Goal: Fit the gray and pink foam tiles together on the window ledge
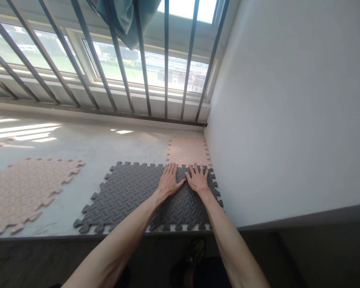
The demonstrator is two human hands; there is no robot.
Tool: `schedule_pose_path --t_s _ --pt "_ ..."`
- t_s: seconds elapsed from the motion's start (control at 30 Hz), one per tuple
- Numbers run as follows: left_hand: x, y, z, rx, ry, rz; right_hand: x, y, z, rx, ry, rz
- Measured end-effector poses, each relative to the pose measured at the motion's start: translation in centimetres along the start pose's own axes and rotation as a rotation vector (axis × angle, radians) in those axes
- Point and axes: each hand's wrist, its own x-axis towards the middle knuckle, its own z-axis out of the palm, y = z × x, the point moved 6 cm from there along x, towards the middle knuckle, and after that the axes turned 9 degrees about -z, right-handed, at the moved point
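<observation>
Both the left hand (168, 182) and right hand (198, 180) lie open on the gray foam mat (129, 196), pink tile (187, 151) at 12 o'clock, white wall (282, 112) at 3 o'clock.

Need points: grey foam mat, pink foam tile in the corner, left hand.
grey foam mat (126, 196): head view, textured top, left of the hands.
pink foam tile (188, 151): head view, middle of its top face.
left hand (168, 182): head view, back of the hand.

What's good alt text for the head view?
Two bare hands, the left hand and the right hand, press flat on a grey interlocking foam mat on a concrete ledge. A pink foam tile sits at the mat's far edge beside a white wall, and a second pink tile lies apart to the left, below a barred window.
</observation>
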Motion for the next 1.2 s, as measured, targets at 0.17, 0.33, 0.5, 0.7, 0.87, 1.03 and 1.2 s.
schedule_pose_path --t_s 0.17,0.33,0.5,0.7,0.87,1.03,1.2 --pt "-0.2 -0.2 -0.8 0.051 -0.040 0.045 -0.6 -2.1 0.2 0.003 0.066 -0.034" --pt "-1.7 -0.7 -1.3 0.056 -0.068 0.070 -1.4 -4.1 0.6 0.035 0.077 -0.059" --pt "-5.3 -1.9 -1.2 0.039 -0.149 0.030 -3.7 -5.8 1.2 0.041 0.047 -0.027" --pt "-13.3 -4.6 -2.4 -0.014 -0.091 0.067 -10.7 -7.2 3.6 -0.017 0.213 -0.103" --pt "-20.9 -10.1 -5.7 0.008 -0.069 0.153 -15.1 -7.2 4.4 0.000 0.276 -0.124" --pt "-26.7 -22.7 -13.0 -0.002 0.213 -0.191 -20.5 -7.4 5.4 0.132 0.355 -0.165" --pt "-30.7 -35.1 -19.8 0.053 0.368 -0.834 -29.9 -10.0 10.8 0.464 0.398 -0.248"
